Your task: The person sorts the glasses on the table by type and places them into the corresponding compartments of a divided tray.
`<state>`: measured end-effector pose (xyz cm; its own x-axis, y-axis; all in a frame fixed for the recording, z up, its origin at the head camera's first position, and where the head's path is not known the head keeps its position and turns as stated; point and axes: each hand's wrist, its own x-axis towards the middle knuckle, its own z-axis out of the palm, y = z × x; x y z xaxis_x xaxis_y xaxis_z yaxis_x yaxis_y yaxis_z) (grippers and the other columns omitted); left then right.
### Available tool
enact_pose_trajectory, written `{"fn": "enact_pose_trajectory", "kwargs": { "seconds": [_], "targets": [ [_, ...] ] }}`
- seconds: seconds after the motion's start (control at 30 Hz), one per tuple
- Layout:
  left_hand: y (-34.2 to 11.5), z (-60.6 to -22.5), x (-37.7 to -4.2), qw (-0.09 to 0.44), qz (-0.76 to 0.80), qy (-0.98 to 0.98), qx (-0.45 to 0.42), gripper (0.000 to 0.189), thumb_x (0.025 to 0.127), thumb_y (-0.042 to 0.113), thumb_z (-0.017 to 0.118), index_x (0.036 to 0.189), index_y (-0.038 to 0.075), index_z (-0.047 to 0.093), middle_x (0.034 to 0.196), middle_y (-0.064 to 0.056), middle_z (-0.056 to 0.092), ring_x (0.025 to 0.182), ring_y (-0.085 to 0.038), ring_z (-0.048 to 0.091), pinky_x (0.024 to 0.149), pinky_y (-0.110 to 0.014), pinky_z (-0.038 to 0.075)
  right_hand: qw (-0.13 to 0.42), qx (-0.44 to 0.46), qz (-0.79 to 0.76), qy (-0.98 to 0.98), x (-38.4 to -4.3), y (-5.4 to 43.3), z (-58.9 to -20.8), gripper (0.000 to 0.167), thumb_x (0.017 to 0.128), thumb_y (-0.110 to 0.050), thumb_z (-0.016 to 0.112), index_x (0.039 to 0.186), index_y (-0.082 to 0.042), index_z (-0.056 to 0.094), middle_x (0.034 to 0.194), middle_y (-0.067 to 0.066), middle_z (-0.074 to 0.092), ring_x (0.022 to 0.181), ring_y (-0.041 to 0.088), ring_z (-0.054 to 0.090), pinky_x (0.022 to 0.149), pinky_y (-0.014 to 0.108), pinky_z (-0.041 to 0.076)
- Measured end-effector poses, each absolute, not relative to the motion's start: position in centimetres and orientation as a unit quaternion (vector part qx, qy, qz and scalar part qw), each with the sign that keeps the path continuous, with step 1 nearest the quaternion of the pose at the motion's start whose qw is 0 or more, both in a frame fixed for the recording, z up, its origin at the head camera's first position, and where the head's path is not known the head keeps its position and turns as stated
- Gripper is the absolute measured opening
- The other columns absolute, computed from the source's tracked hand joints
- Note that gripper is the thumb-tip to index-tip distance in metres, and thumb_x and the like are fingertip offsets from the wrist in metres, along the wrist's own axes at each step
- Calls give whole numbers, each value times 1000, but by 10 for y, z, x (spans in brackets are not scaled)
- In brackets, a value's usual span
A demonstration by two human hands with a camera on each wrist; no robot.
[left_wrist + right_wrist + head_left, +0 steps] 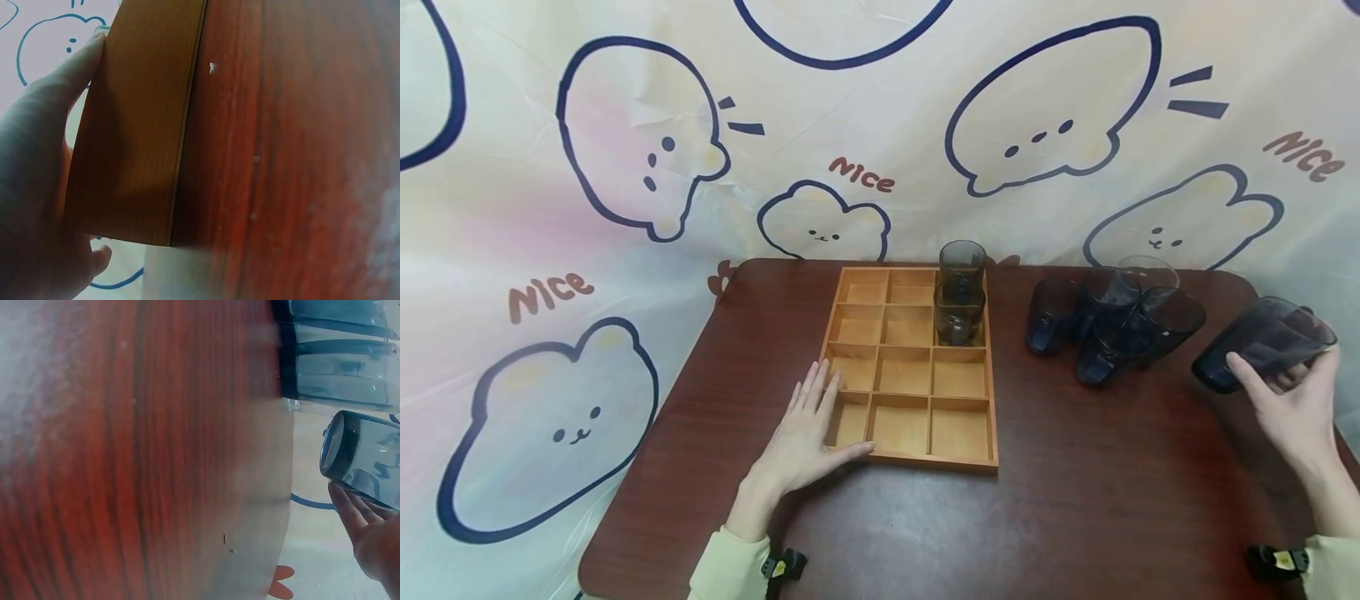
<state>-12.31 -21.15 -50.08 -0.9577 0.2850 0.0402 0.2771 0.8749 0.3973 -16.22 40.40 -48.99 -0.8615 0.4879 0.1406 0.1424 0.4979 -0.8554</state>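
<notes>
My right hand (1300, 408) grips a dark tinted drinking glass (1247, 337) at the table's right side. In the right wrist view this glass (365, 456) is tilted and raised off the tabletop, fingers along its side. My left hand (801, 437) rests on the front left corner of a wooden compartment tray (925, 463), its fingers straight along the left edge and the thumb spread over the front edge. The left wrist view shows the tray's wall (137, 125) beside that hand. Two tinted glasses, one rear (962, 262) and one nearer (958, 323), stand in the tray's right column, in the back two compartments.
Several more tinted glasses (1052, 317) stand close together on the dark wooden table (1075, 500), between the tray and my right hand. A curtain (820, 108) with cartoon drawings hangs behind and along the sides of the table.
</notes>
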Motion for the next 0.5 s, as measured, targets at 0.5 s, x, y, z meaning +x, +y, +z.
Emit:
{"fn": "enact_pose_trajectory", "kwargs": {
  "seconds": [0.5],
  "targets": [
    [-211,-501,-124,15,204,968,144,125,88,71,79,176,5,20,186,-21,10,175,-38,6,140,-63,15,207,-151,463,-849,-142,389,-482,88,109,-13,63,174,-29,6,169,14,49,134,-8,58,96,-3,44]
  ]
}}
